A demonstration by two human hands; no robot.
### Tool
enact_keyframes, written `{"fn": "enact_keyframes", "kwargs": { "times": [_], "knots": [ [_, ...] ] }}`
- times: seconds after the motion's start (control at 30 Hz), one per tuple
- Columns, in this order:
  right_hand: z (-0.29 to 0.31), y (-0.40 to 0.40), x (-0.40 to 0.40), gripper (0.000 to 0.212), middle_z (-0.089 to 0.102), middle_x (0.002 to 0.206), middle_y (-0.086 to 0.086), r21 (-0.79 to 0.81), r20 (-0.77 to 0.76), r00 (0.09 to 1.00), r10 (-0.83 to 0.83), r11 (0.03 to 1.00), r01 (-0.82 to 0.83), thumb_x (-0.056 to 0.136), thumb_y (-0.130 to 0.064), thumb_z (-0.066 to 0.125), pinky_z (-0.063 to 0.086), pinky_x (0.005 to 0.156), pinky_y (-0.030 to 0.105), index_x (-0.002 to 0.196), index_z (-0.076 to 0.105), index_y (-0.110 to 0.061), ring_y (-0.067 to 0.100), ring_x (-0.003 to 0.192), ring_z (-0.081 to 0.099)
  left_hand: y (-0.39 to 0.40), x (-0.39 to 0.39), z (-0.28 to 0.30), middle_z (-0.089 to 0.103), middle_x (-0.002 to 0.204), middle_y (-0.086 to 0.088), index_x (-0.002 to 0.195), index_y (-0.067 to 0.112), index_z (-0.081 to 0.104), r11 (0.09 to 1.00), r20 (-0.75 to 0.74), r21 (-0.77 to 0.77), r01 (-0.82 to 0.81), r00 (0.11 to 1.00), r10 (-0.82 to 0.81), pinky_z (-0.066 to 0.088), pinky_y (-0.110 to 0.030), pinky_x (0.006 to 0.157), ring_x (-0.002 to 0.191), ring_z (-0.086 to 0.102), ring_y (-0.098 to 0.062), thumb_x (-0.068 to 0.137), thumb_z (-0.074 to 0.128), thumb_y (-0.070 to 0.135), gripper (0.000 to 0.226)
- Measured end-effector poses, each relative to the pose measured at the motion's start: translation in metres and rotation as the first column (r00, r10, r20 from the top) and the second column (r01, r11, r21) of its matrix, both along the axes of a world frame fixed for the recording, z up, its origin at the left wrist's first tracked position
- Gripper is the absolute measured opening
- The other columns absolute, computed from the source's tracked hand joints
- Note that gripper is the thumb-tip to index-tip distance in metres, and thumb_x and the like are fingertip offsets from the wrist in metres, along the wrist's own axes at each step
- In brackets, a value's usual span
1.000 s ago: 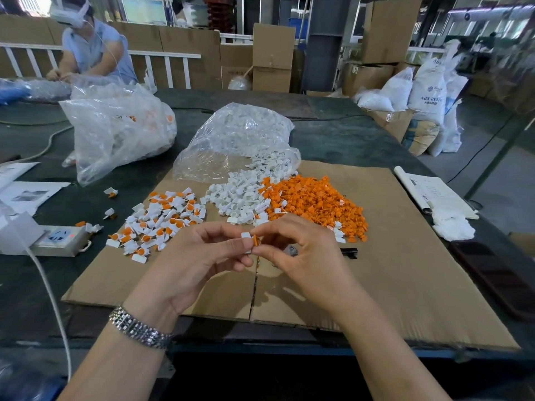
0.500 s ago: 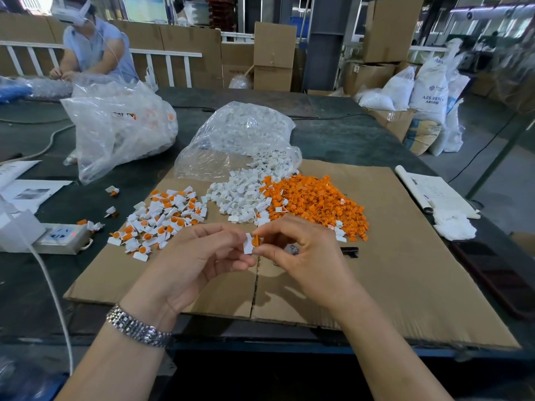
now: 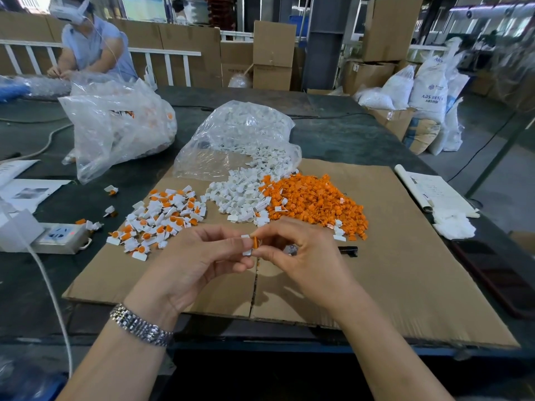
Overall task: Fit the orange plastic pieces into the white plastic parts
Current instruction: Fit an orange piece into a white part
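Indoors, a flat brown cardboard sheet (image 3: 390,256) covered a dark warehouse table (image 3: 333,134). Left hand (image 3: 197,264) pinched a small white plastic part (image 3: 247,245); right hand (image 3: 301,256) pinched an orange plastic piece (image 3: 254,242) against it. Beyond the fingertips lay heaped loose orange pieces (image 3: 315,201).

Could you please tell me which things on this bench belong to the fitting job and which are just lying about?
Part of the job:
white part in left hand
orange piece in right hand
orange pile
white pile
fitted pieces

Lying about:
power strip
papers
black object
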State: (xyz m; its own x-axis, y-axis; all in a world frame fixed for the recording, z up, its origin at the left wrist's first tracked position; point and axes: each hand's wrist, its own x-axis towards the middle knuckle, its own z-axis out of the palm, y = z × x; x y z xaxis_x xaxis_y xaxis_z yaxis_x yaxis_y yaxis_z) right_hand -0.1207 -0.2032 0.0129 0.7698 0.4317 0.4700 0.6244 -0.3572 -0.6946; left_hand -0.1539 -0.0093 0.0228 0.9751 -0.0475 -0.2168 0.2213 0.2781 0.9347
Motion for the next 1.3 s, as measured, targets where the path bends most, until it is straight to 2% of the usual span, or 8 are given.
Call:
{"fn": "enact_keyframes", "kwargs": {
  "times": [0.23,0.33,0.43,0.57,0.77,1.0,1.17,1.3],
  "knots": [
    [-0.003,-0.008,0.006,0.043,0.062,0.104,-0.015,-0.182,-0.078,0.995,-0.062,0.982,0.047,0.081,-0.043,0.076,0.054,0.088,0.025,0.121,0.065,-0.029,0.001,0.094,0.06,-0.004,0.004,-0.006,0.071,0.075,-0.021,0.087,-0.007,0.075,0.995,0.023,0.039,-0.097,0.995,0.096,0.056,-0.022,0.053,0.06,0.069,-0.021,0.06,0.084,0.009,0.032],
    [-0.006,-0.035,0.02,0.076,0.048,0.136,-0.012,-0.658,-0.058,0.958,-0.282,0.733,0.176,0.076,-0.065,0.07,0.041,0.108,0.034,0.141,0.047,-0.032,0.005,0.123,0.046,0.001,0.006,-0.009,0.072,0.076,-0.018,0.082,-0.002,0.078,0.989,0.037,0.04,-0.145,0.989,0.144,0.057,-0.022,0.055,0.061,0.069,-0.019,0.062,0.083,0.01,0.024],
    [-0.013,-0.051,0.027,0.078,0.043,0.141,-0.007,-0.841,-0.059,0.941,-0.333,0.525,0.134,0.079,-0.066,0.068,0.032,0.111,0.041,0.144,0.043,-0.031,0.015,0.131,0.039,0.003,0.008,-0.012,0.072,0.073,-0.016,0.074,0.004,0.08,0.987,0.037,0.01,-0.162,0.986,0.161,0.056,-0.02,0.054,0.06,0.069,-0.018,0.064,0.081,0.01,0.012],
    [-0.017,-0.052,0.03,0.051,0.049,0.125,-0.003,-0.831,-0.016,0.957,-0.29,0.536,0.149,0.09,-0.052,0.061,0.04,0.101,0.035,0.133,0.053,-0.026,0.016,0.117,0.044,0.003,0.01,-0.016,0.073,0.076,-0.017,0.079,0.001,0.079,0.983,0.017,-0.06,-0.172,0.985,0.173,0.057,-0.02,0.054,0.061,0.07,-0.018,0.064,0.083,0.01,0.018],
    [-0.004,-0.035,0.025,0.015,0.047,0.092,0.0,-0.701,-0.144,0.93,-0.338,0.698,0.145,0.1,-0.032,0.048,0.034,0.057,0.028,0.094,0.051,-0.018,0.014,0.072,0.047,0.004,0.013,-0.015,0.074,0.077,-0.012,0.075,0.009,0.081,0.968,0.037,-0.124,-0.22,0.973,0.226,0.057,-0.02,0.056,0.063,0.071,-0.017,0.056,0.087,0.016,0.021],
    [0.028,-0.009,0.014,0.018,0.067,0.097,0.016,-0.257,-0.673,0.736,-0.066,0.955,-0.15,0.106,-0.016,0.044,0.051,0.063,0.019,0.104,0.058,-0.005,0.023,0.087,0.068,-0.003,0.02,-0.01,0.075,0.078,-0.006,0.073,0.011,0.08,0.941,0.085,-0.193,-0.277,0.951,0.297,0.057,-0.018,0.057,0.064,0.071,-0.015,0.066,0.083,0.012,0.008],
    [0.03,0.002,0.009,0.027,0.072,0.102,0.011,-0.263,-0.632,0.774,-0.025,0.947,-0.185,0.107,-0.014,0.042,0.046,0.062,0.01,0.113,0.06,0.004,0.008,0.083,0.066,-0.004,0.022,-0.009,0.074,0.074,-0.01,0.075,0.008,0.078,0.932,0.118,-0.144,-0.331,0.93,0.349,0.057,-0.019,0.058,0.064,0.072,-0.017,0.066,0.082,0.011,0.01],
    [0.031,0.006,0.002,0.013,0.07,0.104,0.01,-0.234,-0.643,0.766,0.014,0.948,-0.214,0.107,-0.016,0.041,0.046,0.066,0.012,0.106,0.054,-0.013,0.011,0.088,0.066,-0.003,0.022,-0.011,0.074,0.076,-0.012,0.085,0.002,0.075,0.927,0.128,-0.11,-0.358,0.92,0.37,0.057,-0.019,0.059,0.065,0.072,-0.017,0.071,0.081,0.01,0.017]
  ]
}}
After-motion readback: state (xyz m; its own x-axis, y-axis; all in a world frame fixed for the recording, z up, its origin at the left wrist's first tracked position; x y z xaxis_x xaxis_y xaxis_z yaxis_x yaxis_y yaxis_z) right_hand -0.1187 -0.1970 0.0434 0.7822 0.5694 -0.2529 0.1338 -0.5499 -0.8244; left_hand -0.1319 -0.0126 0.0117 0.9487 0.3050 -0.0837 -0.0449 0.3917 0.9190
